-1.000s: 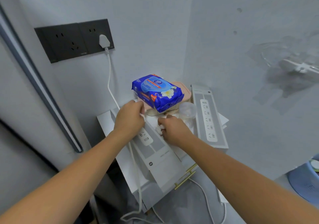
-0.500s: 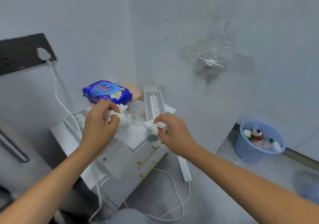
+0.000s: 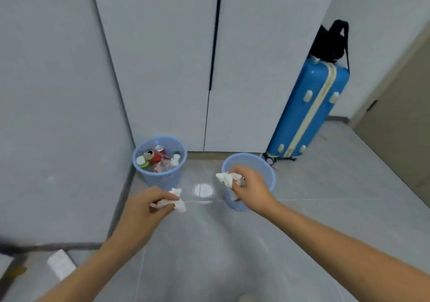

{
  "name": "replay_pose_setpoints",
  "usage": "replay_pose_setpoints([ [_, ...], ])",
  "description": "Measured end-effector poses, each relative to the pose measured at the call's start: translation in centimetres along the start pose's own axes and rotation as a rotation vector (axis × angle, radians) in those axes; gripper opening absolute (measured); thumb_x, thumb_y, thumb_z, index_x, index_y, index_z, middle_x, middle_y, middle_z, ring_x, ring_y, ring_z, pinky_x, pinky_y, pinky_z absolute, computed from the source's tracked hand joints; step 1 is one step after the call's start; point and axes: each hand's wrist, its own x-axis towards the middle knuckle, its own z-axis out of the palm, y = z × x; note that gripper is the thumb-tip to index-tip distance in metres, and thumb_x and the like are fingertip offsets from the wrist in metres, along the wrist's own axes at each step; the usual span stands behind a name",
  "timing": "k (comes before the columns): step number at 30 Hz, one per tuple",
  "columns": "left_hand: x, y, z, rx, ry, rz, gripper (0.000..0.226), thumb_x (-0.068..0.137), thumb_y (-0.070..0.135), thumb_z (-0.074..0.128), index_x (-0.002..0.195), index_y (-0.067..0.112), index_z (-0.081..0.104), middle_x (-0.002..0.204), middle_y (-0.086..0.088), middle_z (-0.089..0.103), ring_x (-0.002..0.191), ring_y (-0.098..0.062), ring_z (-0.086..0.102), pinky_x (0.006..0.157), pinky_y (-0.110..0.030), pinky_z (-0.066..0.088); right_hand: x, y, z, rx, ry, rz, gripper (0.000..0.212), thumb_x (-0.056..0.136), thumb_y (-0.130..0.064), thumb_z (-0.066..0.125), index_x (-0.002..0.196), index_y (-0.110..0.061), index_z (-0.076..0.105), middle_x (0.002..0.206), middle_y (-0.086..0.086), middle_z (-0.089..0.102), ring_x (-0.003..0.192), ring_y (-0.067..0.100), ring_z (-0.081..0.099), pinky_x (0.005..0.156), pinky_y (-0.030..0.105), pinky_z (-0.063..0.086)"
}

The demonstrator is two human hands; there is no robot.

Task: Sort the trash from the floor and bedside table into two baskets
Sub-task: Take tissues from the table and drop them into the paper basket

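Tissue wads and, lifted from the bedside table a second ago, now sit pinched in the left hand and right hand. Directly beneath the right grip: probably the paper basket; deposit follows.

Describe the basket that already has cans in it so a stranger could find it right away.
Start at the tall white wardrobe doors. On the floor at their left corner stands the left blue basket. It holds red cans and bottles, unlike the right blue basket.
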Motion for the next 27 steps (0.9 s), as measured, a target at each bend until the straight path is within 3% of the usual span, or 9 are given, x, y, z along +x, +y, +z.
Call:
replay_pose_setpoints([
  [2,4.4,-0.3,6.9,-0.024,-0.049,-0.025,0.023,0.081,0.003,0.082,0.089,0.024,0.081,0.090,0.008,0.075,0.088,-0.010,0.066,0.070,-0.016,0.053,1.5,7.3,-1.5,0.016,0.011,0.114,0.020,0.083,-0.030,0.054,0.100,-0.029,0.064,0.101,-0.003,0.065,0.093,0.025,0.066,0.079,0.052,0.060],
  [5,10.9,-1.4,16.1,-0.023,-0.101,-0.031,0.019,0.084,0.004,0.079,0.093,0.021,0.079,0.092,0.001,0.071,0.087,-0.003,0.063,0.070,-0.017,0.051,4.5,15.8,-1.9,0.017,0.044,0.207,0.019,0.084,-0.028,0.059,0.101,-0.038,0.061,0.107,-0.006,0.061,0.095,0.022,0.066,0.079,0.052,0.061],
  [9,18.1,-4.2,24.5,0.037,-0.149,-0.106,0.017,0.088,0.008,0.074,0.099,0.020,0.079,0.100,0.005,0.069,0.083,0.004,0.057,0.069,-0.005,0.042,9.3,21.8,-0.5,-0.031,0.101,0.271,0.023,0.091,-0.014,0.066,0.108,-0.029,0.063,0.110,-0.001,0.056,0.099,0.025,0.062,0.083,0.050,0.060],
  [12,22.0,-7.0,28.0,0.057,-0.181,-0.165,0.021,0.086,0.011,0.076,0.105,0.020,0.079,0.105,0.002,0.071,0.087,-0.004,0.063,0.073,-0.008,0.044,12.5,24.0,1.6,-0.087,0.110,0.301,0.024,0.093,-0.013,0.065,0.115,-0.023,0.064,0.116,0.005,0.058,0.106,0.026,0.060,0.089,0.037,0.050],
  [14,23.5,-8.6,29.2,0.065,-0.242,-0.204,0.040,0.082,0.016,0.081,0.120,0.023,0.076,0.114,0.001,0.073,0.102,-0.017,0.068,0.084,-0.020,0.051,14.0,24.6,3.2,-0.106,0.053,0.322,0.031,0.096,-0.017,0.065,0.126,-0.022,0.061,0.123,0.008,0.057,0.111,0.028,0.060,0.093,0.035,0.047],
  [17,24.1,-9.7,29.1,0.132,-0.317,-0.173,0.062,0.077,0.026,0.087,0.135,0.031,0.066,0.128,0.001,0.069,0.116,-0.020,0.064,0.093,-0.026,0.047,14.6,24.3,4.6,-0.207,-0.087,0.354,0.051,0.097,-0.025,0.063,0.146,-0.027,0.049,0.132,0.009,0.054,0.120,0.029,0.057,0.102,0.040,0.045],
  [20,22.6,-9.4,26.5,0.117,-0.341,-0.103,0.059,0.077,0.028,0.086,0.133,0.029,0.066,0.127,0.002,0.067,0.117,-0.017,0.061,0.098,-0.026,0.045,13.8,21.8,4.9,-0.336,-0.136,0.354,0.054,0.097,-0.026,0.061,0.149,-0.030,0.046,0.135,0.010,0.056,0.122,0.032,0.059,0.100,0.041,0.047],
  [23,19.2,-8.3,21.5,0.072,-0.281,-0.061,0.044,0.081,0.028,0.082,0.123,0.030,0.069,0.111,0.008,0.063,0.104,-0.011,0.061,0.095,-0.026,0.048,12.5,16.7,4.9,-0.355,-0.100,0.283,0.045,0.095,-0.022,0.061,0.139,-0.029,0.055,0.127,0.005,0.061,0.115,0.028,0.062,0.090,0.040,0.052],
  [27,11.9,-6.4,10.7,0.112,-0.124,-0.052,0.027,0.086,0.029,0.074,0.112,0.028,0.069,0.102,0.007,0.064,0.095,-0.005,0.059,0.083,-0.020,0.046,10.9,4.8,6.6,-0.248,-0.088,0.080,0.025,0.096,-0.022,0.060,0.118,-0.032,0.063,0.109,-0.007,0.068,0.093,0.017,0.066,0.075,0.033,0.044],
])
